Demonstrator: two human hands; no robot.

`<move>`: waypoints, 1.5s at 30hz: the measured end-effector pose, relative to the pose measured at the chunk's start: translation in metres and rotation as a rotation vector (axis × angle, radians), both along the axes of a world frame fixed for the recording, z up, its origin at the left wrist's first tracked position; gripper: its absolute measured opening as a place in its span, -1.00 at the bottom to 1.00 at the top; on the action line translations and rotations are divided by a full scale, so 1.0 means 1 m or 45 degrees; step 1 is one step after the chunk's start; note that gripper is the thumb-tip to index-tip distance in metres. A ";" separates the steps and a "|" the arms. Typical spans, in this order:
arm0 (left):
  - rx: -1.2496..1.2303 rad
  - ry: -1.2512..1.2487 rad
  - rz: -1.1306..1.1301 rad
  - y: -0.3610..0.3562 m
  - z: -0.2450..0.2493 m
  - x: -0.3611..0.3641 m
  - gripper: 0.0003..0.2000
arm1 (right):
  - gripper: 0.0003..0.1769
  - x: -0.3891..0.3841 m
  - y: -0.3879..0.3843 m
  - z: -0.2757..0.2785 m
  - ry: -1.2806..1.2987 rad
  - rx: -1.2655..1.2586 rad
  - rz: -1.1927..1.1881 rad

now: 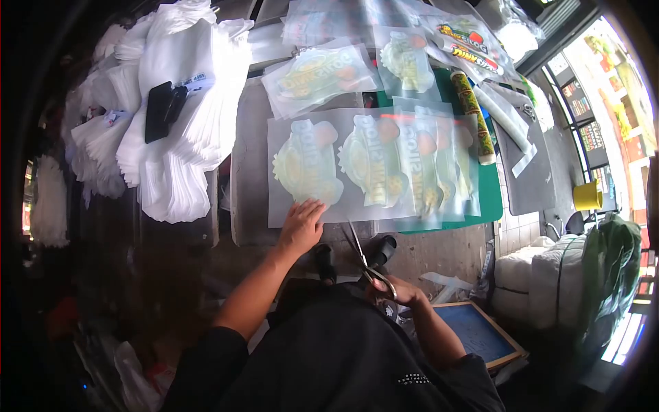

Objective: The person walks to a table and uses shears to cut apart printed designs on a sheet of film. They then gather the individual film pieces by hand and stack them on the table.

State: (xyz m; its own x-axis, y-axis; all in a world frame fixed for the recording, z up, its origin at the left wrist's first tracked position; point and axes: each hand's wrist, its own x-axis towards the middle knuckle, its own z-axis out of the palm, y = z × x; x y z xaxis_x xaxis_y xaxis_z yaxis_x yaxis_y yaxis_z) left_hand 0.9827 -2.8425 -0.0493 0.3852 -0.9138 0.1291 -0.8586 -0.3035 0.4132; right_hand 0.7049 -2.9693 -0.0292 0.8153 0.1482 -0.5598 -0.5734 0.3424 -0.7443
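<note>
A long translucent sheet (329,216) printed with pale yellow-green and orange designs lies across the table. My left hand (303,224) rests on its lower edge, fingers stretched out and lying flat. In my right hand (399,291) are metal scissors (357,246), held by the handles with the blades pointing up towards the sheet's lower edge. The blades look slightly apart. Overlapping printed pieces cover the sheet's right part, above a green mat (489,199). More printed sheets (320,75) lie behind it.
Stacks of white bags (192,130) stand at the left with a black phone (159,112) on top. A patterned roll (473,117) lies at the right. Beyond are a yellow bucket (587,196) and wrapped bundles (542,275). A blue framed board (477,333) is on the floor.
</note>
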 end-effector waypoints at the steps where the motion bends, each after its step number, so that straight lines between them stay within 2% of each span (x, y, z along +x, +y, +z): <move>1: -0.020 -0.043 0.021 0.001 -0.002 -0.002 -0.55 | -0.22 0.006 0.007 -0.004 0.005 0.001 -0.005; 6: -0.132 -0.145 -0.002 -0.014 0.003 -0.013 -0.55 | -0.30 0.040 0.035 -0.014 0.097 -0.168 -0.512; 7: -0.196 -0.156 -0.017 -0.018 0.003 -0.014 -0.55 | -0.38 0.044 0.038 -0.017 0.107 -0.122 -0.572; 10: -0.352 -0.040 -0.118 -0.028 -0.014 -0.015 -0.66 | -0.47 0.052 0.042 0.000 0.199 -0.192 -0.604; 11: -0.470 -0.104 -0.151 -0.032 -0.018 -0.016 -0.77 | -0.47 0.051 0.041 -0.002 0.201 -0.193 -0.603; 14: -0.546 -0.041 -0.175 -0.033 -0.025 -0.017 -0.85 | -0.51 0.047 0.037 -0.002 0.240 -0.357 -0.521; 20: -0.595 -0.041 -0.285 -0.016 -0.004 -0.023 -0.81 | -0.53 0.071 0.026 0.008 0.159 -0.010 -0.730; 22: -0.595 -0.037 -0.264 -0.014 0.000 -0.025 -0.81 | -0.53 0.076 0.024 0.006 0.157 0.005 -0.718; 24: -0.596 -0.029 -0.239 -0.013 0.001 -0.025 -0.81 | -0.52 0.078 0.020 0.007 0.111 -0.163 -0.646; 30: -0.566 0.005 -0.249 -0.006 0.006 -0.026 -0.81 | -0.47 0.086 -0.010 0.007 0.218 -0.161 -0.570; 32: -0.565 0.013 -0.230 -0.003 0.015 -0.028 -0.80 | -0.45 0.091 -0.018 0.005 0.135 -0.185 -0.605; 34: -0.565 0.020 -0.212 -0.001 0.014 -0.027 -0.78 | -0.46 0.093 -0.026 0.000 0.115 -0.372 -0.451; 36: -0.568 0.029 -0.195 0.000 0.013 -0.026 -0.77 | -0.51 0.096 -0.025 0.002 0.130 -0.398 -0.372; 42: -0.606 0.040 -0.205 0.002 0.019 -0.031 -0.75 | -0.50 0.116 -0.015 0.006 0.138 -0.302 -0.423; 45: -0.619 0.107 -0.142 0.001 0.022 -0.035 -0.75 | -0.46 0.124 -0.005 -0.007 0.104 -0.268 -0.559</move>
State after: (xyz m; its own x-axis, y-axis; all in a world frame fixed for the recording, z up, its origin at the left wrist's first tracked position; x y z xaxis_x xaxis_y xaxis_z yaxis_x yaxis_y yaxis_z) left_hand 0.9478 -2.8418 -0.0274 0.3158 -0.7920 0.5225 -0.8324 0.0331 0.5533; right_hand 0.8292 -2.9745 -0.0360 0.7274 -0.3229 -0.6054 -0.4681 0.4117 -0.7819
